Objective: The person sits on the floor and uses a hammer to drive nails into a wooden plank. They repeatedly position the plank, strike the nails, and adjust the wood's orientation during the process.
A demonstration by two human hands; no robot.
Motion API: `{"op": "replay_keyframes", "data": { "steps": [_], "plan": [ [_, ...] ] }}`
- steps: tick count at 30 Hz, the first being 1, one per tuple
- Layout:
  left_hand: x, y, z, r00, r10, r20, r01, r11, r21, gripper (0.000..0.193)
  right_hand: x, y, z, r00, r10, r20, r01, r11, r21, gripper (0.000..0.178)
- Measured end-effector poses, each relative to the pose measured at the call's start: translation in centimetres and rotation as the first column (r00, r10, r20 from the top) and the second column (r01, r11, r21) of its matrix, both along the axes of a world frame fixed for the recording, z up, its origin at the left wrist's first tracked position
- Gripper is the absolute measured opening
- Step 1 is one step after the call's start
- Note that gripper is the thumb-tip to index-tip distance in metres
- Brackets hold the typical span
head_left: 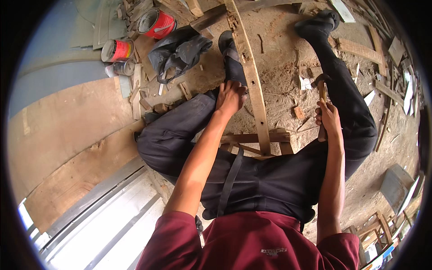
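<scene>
My right hand (pixel 329 118) is wrapped round the wooden handle of a hammer (pixel 322 92), its dark metal head pointing away from me beside my right leg. Between my legs runs a long narrow wooden batten (pixel 253 85) with several dark holes or marks along it. Its near end rests at a low wooden stand (pixel 283 137) in front of my lap. Left of the batten, above my left shin, my left hand (pixel 231 96) is closed with its fingers curled. Whatever those fingers hold, if anything, is hidden from view.
A black plastic bag (pixel 180 51) and red cans (pixel 156 23) lie at the upper left. Large plywood sheets (pixel 72 119) lean along the left. Wood offcuts (pixel 360 50) and sawdust cover the floor. A grey metal piece (pixel 397 186) lies at the right.
</scene>
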State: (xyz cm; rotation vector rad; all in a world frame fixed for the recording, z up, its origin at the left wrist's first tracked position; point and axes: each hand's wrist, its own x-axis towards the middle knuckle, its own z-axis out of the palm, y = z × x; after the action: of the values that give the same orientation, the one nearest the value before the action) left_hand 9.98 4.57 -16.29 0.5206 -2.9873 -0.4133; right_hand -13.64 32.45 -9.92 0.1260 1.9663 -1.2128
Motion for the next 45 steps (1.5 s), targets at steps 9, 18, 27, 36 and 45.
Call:
{"op": "replay_keyframes", "data": {
  "steps": [9, 18, 27, 36, 45],
  "plan": [
    [-0.2, -1.5, -3.3, 0.976, -0.208, -0.069, 0.195, 0.967, -0.165, 0.019, 1.0, -1.3, 0.0, 0.999, 0.039, -0.017, -0.039, 0.999, 0.027, 0.032],
    [2.4, -2.5, -0.2, 0.968, 0.155, -0.199, -0.064, 0.913, 0.402, 0.018, 0.5, -0.4, -1.9, 0.995, 0.072, -0.067, -0.066, 0.994, 0.088, 0.036],
    [2.0, -4.6, 10.4, 0.468, 0.883, -0.027, 0.355, -0.159, 0.921, 0.026, 1.2, -0.8, -2.2, 0.992, 0.095, -0.081, -0.094, 0.995, 0.019, 0.034],
    [-6.6, -3.1, 8.3, 0.476, 0.786, -0.393, -0.088, 0.487, 0.869, 0.020, 1.6, -0.5, -2.4, 0.972, 0.182, -0.151, -0.177, 0.983, 0.046, 0.040],
    [-8.6, -3.0, 6.2, 0.481, 0.746, -0.461, -0.189, 0.602, 0.776, 0.021, 1.9, -0.5, -2.4, 0.958, 0.211, -0.195, -0.195, 0.976, 0.098, 0.043]
  ]
}}
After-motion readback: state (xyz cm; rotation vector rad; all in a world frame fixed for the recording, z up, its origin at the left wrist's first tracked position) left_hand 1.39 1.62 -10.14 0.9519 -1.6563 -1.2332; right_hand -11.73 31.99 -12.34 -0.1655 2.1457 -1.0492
